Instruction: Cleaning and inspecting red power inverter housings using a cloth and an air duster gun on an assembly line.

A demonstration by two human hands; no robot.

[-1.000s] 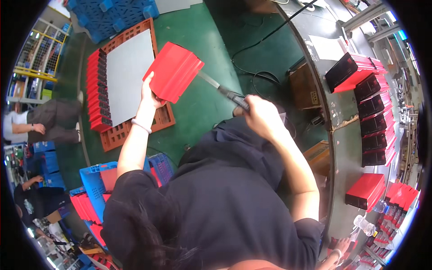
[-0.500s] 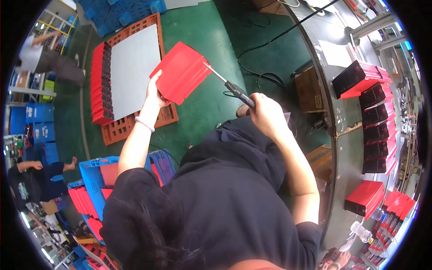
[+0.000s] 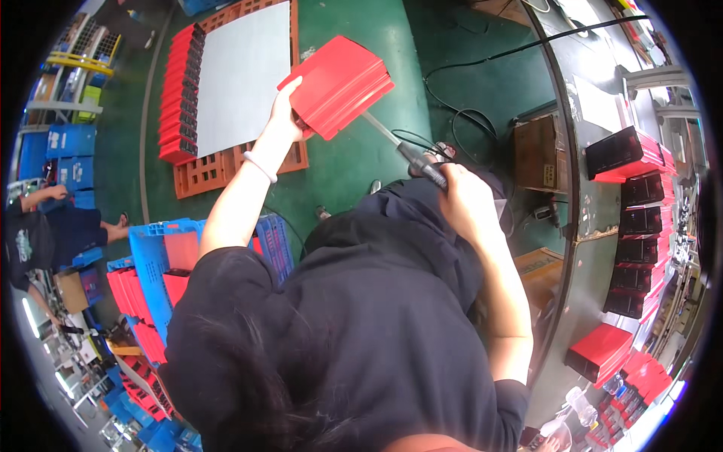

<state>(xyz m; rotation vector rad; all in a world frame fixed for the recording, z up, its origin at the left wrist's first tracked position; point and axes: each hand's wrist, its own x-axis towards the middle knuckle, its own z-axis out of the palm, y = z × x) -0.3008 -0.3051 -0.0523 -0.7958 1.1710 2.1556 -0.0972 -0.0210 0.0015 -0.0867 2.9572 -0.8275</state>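
My left hand (image 3: 285, 114) grips a red box-shaped housing (image 3: 337, 84) by its near left side, with the thumb on top and the other fingers mostly hidden beneath. The housing is held up over the green floor, its ribbed side facing right. In my right hand (image 3: 468, 197) is a screwdriver-like tool (image 3: 419, 160) with a dark handle, a thin metal shaft and a dark cord loop. Its shaft points up-left to the housing's lower right edge. Whether the tip touches the housing, I cannot tell.
An orange pallet (image 3: 215, 175) with a pale sheet (image 3: 245, 75) carries a row of red housings (image 3: 181, 94). On the right, more red housings (image 3: 640, 245) line a dark workbench (image 3: 591, 290). Blue crates (image 3: 151, 260) stand at left; a black cable (image 3: 471, 113) crosses the floor.
The red housing has moved up and right and is turned slightly. My right hand and the tool have shifted right and slightly down. The whole view has shifted too.
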